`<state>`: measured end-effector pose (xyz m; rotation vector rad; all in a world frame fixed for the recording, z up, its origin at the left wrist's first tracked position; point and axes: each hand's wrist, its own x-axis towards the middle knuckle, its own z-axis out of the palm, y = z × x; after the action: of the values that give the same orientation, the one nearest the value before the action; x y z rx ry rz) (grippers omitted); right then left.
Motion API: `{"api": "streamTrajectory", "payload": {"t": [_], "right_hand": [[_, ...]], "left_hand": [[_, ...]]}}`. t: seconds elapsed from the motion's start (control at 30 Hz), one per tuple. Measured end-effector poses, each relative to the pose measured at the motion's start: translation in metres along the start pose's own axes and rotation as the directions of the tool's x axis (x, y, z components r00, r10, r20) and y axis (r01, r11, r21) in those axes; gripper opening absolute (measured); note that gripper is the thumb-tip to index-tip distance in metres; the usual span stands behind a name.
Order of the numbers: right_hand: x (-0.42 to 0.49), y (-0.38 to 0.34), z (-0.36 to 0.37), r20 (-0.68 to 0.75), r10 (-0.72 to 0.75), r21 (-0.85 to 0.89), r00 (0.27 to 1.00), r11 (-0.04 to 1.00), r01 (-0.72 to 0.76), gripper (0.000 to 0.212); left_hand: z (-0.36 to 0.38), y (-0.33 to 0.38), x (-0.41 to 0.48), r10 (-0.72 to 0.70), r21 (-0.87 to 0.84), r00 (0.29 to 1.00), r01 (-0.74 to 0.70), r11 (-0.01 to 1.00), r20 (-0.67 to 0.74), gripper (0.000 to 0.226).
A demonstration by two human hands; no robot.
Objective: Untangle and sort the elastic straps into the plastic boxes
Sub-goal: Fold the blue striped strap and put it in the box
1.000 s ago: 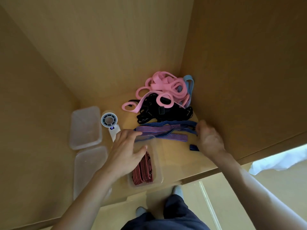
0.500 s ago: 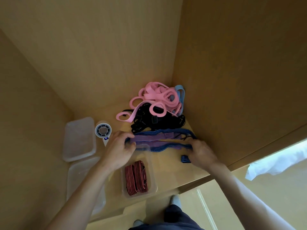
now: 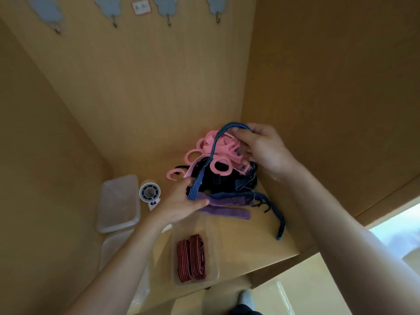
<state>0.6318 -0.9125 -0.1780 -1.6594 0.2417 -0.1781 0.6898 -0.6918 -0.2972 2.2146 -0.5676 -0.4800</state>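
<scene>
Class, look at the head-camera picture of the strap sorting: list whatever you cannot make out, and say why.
Black straps, head view: buried under pink straps and the blue strap; count unclear.
Lower plastic box, head view: left forearm covers much of it.
Wall sign, head view: too small to read.
Fan handle, head view: behind the left hand.

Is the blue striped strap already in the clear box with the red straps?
No, the left hand and the right hand hold the blue striped elastic strap up between them.
</scene>
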Motion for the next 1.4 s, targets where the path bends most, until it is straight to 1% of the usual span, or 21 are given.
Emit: {"api": "streamTrajectory", "payload": {"t": [0.07, 0.13, 0.2, 0.27, 0.33, 0.43, 0.47, 0.6, 0.67, 0.73, 0.83, 0.9, 0.97, 1.07, 1.1, 1.17, 1.2, 1.27, 1.3, 1.4], "right_hand": [[0.001, -0.023, 0.006, 0.033, -0.041, 0.083, 0.999, 0.996, 0.038, 0.033], [0.001, -0.043, 0.008, 0.038, -0.08, 0.157, 0.996, 0.985, 0.074, 0.034], [-0.001, -0.06, 0.006, 0.002, -0.107, 0.197, 0.994, 0.975, 0.104, 0.034], [-0.003, -0.072, 0.001, -0.066, -0.119, 0.214, 0.991, 0.968, 0.131, 0.034], [-0.007, -0.077, -0.005, -0.131, -0.137, 0.174, 0.982, 0.972, 0.159, 0.035], [-0.009, -0.075, -0.012, -0.191, -0.132, 0.095, 0.973, 0.984, 0.152, 0.037], [-0.008, -0.072, -0.015, -0.203, -0.118, 0.095, 0.972, 0.986, 0.139, 0.037], [-0.004, -0.061, -0.024, -0.246, -0.045, 0.149, 0.968, 0.985, 0.084, 0.034], [-0.002, -0.054, -0.029, -0.252, -0.009, 0.194, 0.968, 0.979, 0.06, 0.03], [0.002, -0.045, -0.031, -0.224, -0.002, 0.182, 0.975, 0.982, 0.043, 0.028], [0.008, -0.029, -0.033, -0.139, -0.028, 0.095, 0.99, 0.995, 0.041, 0.029], [0.01, -0.021, -0.031, -0.071, -0.051, 0.019, 0.996, 0.998, 0.053, 0.026], [0.011, -0.016, -0.027, -0.031, -0.057, -0.092, 0.998, 0.994, 0.054, 0.023], [0.017, -0.008, -0.019, 0.063, -0.048, -0.154, 0.997, 0.986, 0.057, 0.037], [0.019, -0.007, -0.016, 0.098, -0.056, -0.175, 0.994, 0.982, 0.072, 0.035], [0.022, -0.005, -0.011, 0.113, -0.081, -0.222, 0.99, 0.969, 0.104, 0.014], [0.023, -0.004, -0.01, 0.109, -0.085, -0.228, 0.99, 0.968, 0.108, 0.009], [0.026, -0.001, -0.01, 0.115, -0.084, -0.191, 0.99, 0.976, 0.105, 0.02], [0.025, -0.002, -0.011, 0.129, -0.077, -0.189, 0.989, 0.977, 0.101, 0.022], [0.023, -0.003, -0.017, 0.203, -0.021, -0.246, 0.979, 0.967, 0.072, 0.016]], "left_hand": [[0.002, 0.01, 0.007, 0.033, 0.046, 0.999, -0.033, 0.998, 0.002, 0.038], [0.002, 0.016, 0.015, 0.053, 0.076, 0.999, -0.051, 0.996, -0.014, 0.021], [-0.002, 0.017, 0.022, 0.062, 0.06, 0.998, -0.06, 0.996, -0.028, 0.006], [-0.009, 0.017, 0.027, 0.058, 0.045, 0.997, -0.056, 0.997, -0.044, 0.01], [-0.017, 0.024, 0.031, 0.044, 0.004, 0.996, -0.044, 0.999, -0.071, 0.016], [-0.03, 0.051, 0.033, 0.033, -0.123, 0.998, -0.039, 0.992, -0.049, 0.005], [-0.033, 0.063, 0.034, 0.046, -0.157, 0.998, -0.053, 0.986, -0.046, 0.001], [-0.054, 0.112, 0.035, 0.112, -0.241, 0.99, -0.129, 0.962, -0.083, 0.011], [-0.067, 0.132, 0.038, 0.142, -0.268, 0.983, -0.169, 0.949, -0.116, 0.01], [-0.079, 0.15, 0.04, 0.162, -0.28, 0.975, -0.199, 0.939, -0.15, 0.009], [-0.094, 0.174, 0.044, 0.213, -0.281, 0.962, -0.254, 0.925, -0.17, 0.009], [-0.101, 0.189, 0.047, 0.243, -0.27, 0.956, -0.281, 0.921, -0.165, 0.006], [-0.107, 0.202, 0.05, 0.26, -0.255, 0.955, -0.29, 0.923, -0.145, 0.012], [-0.114, 0.221, 0.052, 0.304, -0.222, 0.947, -0.321, 0.921, -0.108, 0.019], [-0.117, 0.226, 0.053, 0.32, -0.209, 0.942, -0.334, 0.919, -0.099, 0.02], [-0.125, 0.234, 0.053, 0.352, -0.183, 0.932, -0.363, 0.914, -0.091, 0.017], [-0.13, 0.237, 0.052, 0.37, -0.165, 0.924, -0.381, 0.91, -0.095, 0.014], [-0.144, 0.241, 0.05, 0.393, -0.13, 0.911, -0.408, 0.904, -0.128, 0.013], [-0.153, 0.242, 0.05, 0.394, -0.124, 0.904, -0.415, 0.901, -0.164, 0.015], [-0.184, 0.242, 0.049, 0.369, -0.114, 0.871, -0.423, 0.899, -0.325, 0.014]]}}
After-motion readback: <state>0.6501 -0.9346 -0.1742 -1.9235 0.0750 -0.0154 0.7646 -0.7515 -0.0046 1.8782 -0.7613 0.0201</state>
